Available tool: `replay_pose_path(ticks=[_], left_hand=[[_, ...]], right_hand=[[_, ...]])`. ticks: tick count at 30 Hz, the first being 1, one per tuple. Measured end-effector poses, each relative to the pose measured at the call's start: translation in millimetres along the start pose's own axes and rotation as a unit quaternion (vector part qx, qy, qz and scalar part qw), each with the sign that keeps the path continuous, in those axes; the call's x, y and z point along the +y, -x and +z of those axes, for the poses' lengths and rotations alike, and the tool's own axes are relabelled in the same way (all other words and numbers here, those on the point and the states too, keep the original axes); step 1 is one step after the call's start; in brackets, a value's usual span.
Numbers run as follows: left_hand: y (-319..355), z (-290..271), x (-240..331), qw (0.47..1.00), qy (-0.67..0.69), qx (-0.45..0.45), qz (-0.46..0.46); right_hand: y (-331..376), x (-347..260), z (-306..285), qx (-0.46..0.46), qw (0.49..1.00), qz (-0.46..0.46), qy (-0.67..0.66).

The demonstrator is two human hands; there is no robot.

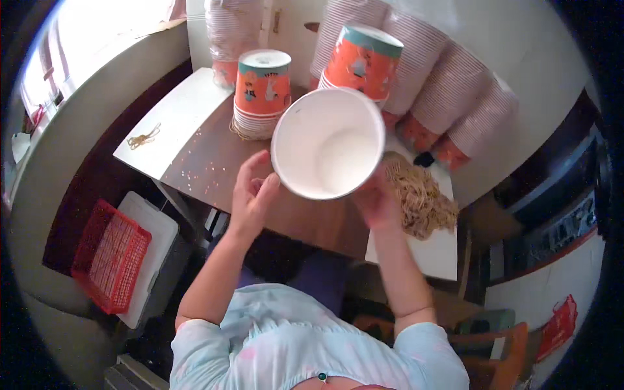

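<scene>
A white paper bucket is tilted with its open mouth toward me, showing a bare white inside. My right hand grips it at the lower right; most of those fingers are behind the bucket or blurred. At its left rim, my left hand has thumb and fingers apart, very close to the edge; I cannot tell whether it touches. Behind stands an upside-down stack of orange and green printed paper buckets, with tan loops near its base. A second such stack rises behind the held bucket.
Tall wrapped bucket stacks lean along the back right, another at the back left. A tan heap of what look like rubber bands lies right, a few loops left. A red basket sits low left, beyond the brown tabletop.
</scene>
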State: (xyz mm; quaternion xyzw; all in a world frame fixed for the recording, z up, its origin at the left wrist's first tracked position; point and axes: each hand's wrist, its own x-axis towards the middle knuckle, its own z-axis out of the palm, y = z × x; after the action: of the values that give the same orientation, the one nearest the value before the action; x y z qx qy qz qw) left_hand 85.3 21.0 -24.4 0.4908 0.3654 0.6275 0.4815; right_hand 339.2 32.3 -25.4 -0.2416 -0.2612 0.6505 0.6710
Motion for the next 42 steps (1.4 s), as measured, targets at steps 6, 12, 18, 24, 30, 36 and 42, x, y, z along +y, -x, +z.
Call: replay_pose_path(ticks=[6, 12, 18, 24, 30, 36, 42], left_hand=[[2.0, -13.4, 3.8, 0.998, -0.059, 0.013, -0.021], [-12.7, -41.7, 8.9, 0.978, -0.201, 0.003, -0.048], [-29.5, -40.6, 8.2, 0.965, -0.258, -0.017, -0.037], [-35.7, -47.2, 0.8, 0.959, -0.281, -0.033, -0.008], [-23.0, -40.2, 39.1, 0.935, -0.352, 0.003, 0.044], [-16.7, -42.9, 58.3, 0.927, -0.358, -0.024, 0.110], [-6.1, -50.0, 59.8, 0.932, -0.335, -0.058, 0.128]], right_hand=[[35.5, 52.2, -31.6, 0.054, 0.970, 0.199, 0.129], [25.0, -39.2, -43.8, 0.025, 0.623, -0.093, 0.776], [-32.1, -67.1, -72.9, -0.122, 0.410, -0.179, 0.886], [-62.2, -51.5, -91.6, -0.216, 0.325, -0.124, 0.912], [-70.0, -81.4, -80.6, -0.172, 0.451, -0.140, 0.864], [-69.4, -76.9, -74.1, -0.196, 0.395, -0.133, 0.888], [-73.8, -68.4, -75.6, -0.147, 0.414, 0.005, 0.899]])
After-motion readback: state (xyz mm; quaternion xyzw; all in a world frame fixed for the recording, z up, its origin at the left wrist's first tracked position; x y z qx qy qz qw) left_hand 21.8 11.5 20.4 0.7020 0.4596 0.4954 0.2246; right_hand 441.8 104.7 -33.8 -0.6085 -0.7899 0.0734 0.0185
